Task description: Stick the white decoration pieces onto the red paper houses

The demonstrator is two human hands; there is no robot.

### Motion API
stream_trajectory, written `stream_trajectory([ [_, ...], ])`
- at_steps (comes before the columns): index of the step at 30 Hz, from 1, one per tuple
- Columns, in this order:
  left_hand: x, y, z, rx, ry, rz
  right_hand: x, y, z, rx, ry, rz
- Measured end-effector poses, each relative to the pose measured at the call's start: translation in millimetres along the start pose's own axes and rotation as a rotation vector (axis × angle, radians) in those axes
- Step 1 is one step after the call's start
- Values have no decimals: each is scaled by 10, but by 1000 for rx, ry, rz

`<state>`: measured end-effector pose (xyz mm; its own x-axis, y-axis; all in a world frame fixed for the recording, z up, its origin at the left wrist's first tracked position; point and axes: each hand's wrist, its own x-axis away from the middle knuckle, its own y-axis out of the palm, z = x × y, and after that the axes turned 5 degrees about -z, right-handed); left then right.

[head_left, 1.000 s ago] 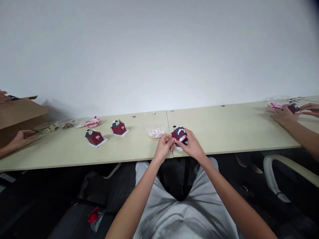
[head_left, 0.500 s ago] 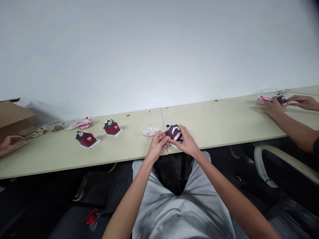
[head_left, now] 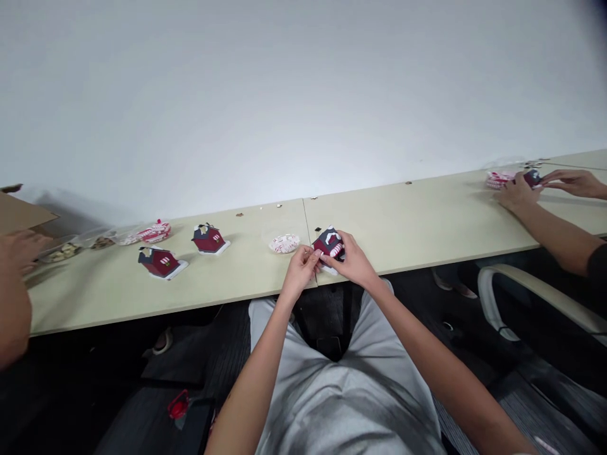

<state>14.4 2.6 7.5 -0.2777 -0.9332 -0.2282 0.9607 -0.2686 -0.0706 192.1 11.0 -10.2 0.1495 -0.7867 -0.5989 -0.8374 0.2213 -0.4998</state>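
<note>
Left hand point(head_left: 298, 273): pinching the model house point(head_left: 328, 243) right now, fingers closed on its near corner.
Right hand point(head_left: 351, 265): gripping that same house from the other side.
House: 12 o'clock, at the edge of the table point(head_left: 417, 218), navy roof, red walls, striped candy on front.
Dish point(head_left: 284, 243): 11 o'clock, just beside it, piled with red-and-white pieces.
Farther out: 10 o'clock, nearer red house point(head_left: 160, 262), then farther red house point(head_left: 208, 239).
Co-workers: 2 o'clock, hands point(head_left: 516, 193) on a small dark piece point(head_left: 532, 178); 9 o'clock, another hand point(head_left: 16, 253) by a clear tub point(head_left: 59, 251).
</note>
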Motion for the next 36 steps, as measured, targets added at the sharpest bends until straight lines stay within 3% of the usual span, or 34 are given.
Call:
stream_trajectory([
  [19,3,9,-21,-36,-11,-85,54,-23,-42,93,31,-26],
  [36,35,12,18,-51,-14,-76,59,-20,-50,77,17,-16],
])
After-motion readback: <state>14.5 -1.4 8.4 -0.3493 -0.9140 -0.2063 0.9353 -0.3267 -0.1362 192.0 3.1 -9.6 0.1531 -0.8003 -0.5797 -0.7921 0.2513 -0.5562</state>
